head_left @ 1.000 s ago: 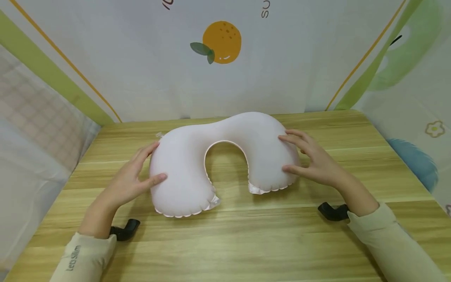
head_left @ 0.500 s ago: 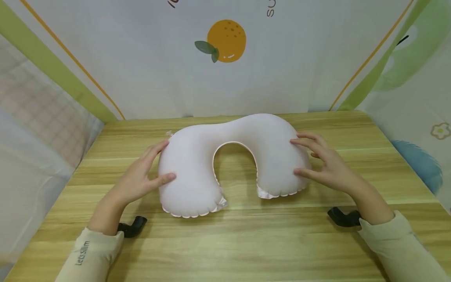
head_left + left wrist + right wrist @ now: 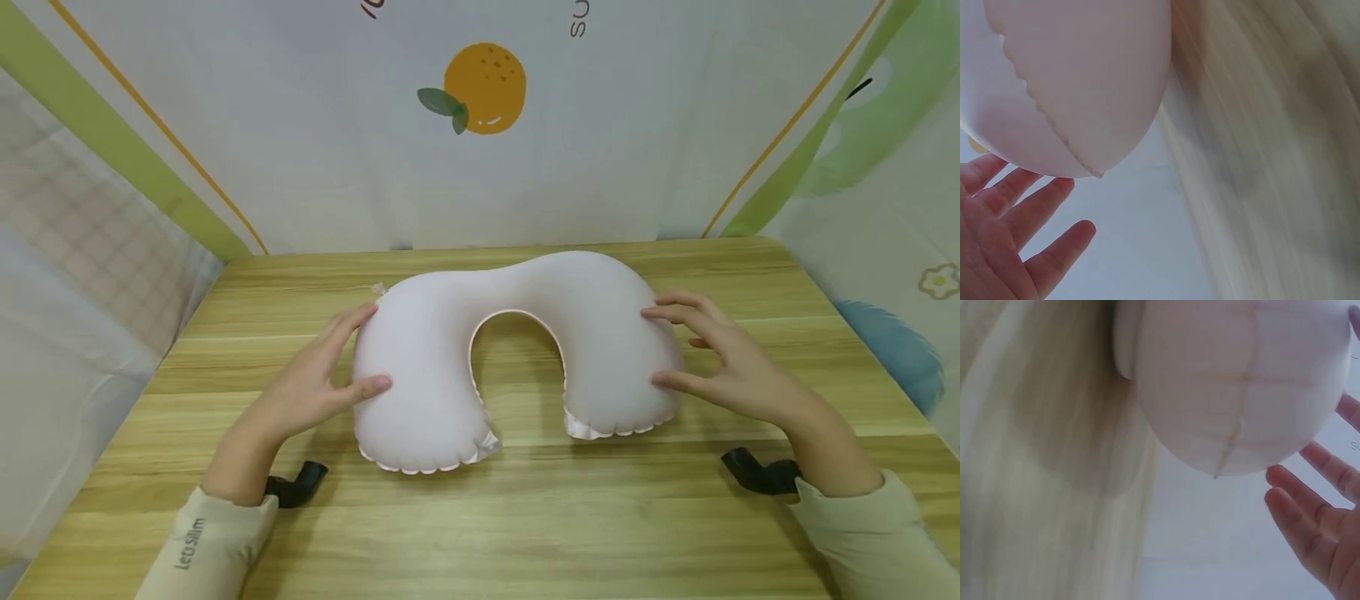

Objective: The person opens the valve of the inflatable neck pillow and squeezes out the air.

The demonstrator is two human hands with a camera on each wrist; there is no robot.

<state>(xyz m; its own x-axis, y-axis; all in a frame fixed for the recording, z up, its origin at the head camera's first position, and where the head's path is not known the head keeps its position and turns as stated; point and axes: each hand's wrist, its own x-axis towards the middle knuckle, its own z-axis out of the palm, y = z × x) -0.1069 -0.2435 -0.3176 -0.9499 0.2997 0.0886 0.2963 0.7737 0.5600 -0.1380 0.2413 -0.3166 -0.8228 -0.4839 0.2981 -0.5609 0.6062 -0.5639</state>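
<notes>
A pale pink, U-shaped inflatable neck pillow (image 3: 427,367) is plump with air, its two ends facing me. A small clear tab (image 3: 379,289) sticks out at its far left edge. My left hand (image 3: 307,383) touches the left lobe, thumb on top and fingers along the outer side. On the opposite lobe, my right hand (image 3: 738,371) rests in a similar way. Both wrist views show the fingers fairly straight against the rounded pillow (image 3: 1085,75), with its seam visible. Whether its underside touches the table cannot be told.
The wood-grain table (image 3: 540,533) reaches back to a white curtain (image 3: 600,150) printed with an orange. More printed curtain hangs at both sides. Black curved pieces (image 3: 300,485) show beside each wrist, partly hidden by the arms.
The pillow and both hands have shifted to the right and slightly toward me. The camera view has also moved a little. Both hands keep about the same contact with the lobes.
</notes>
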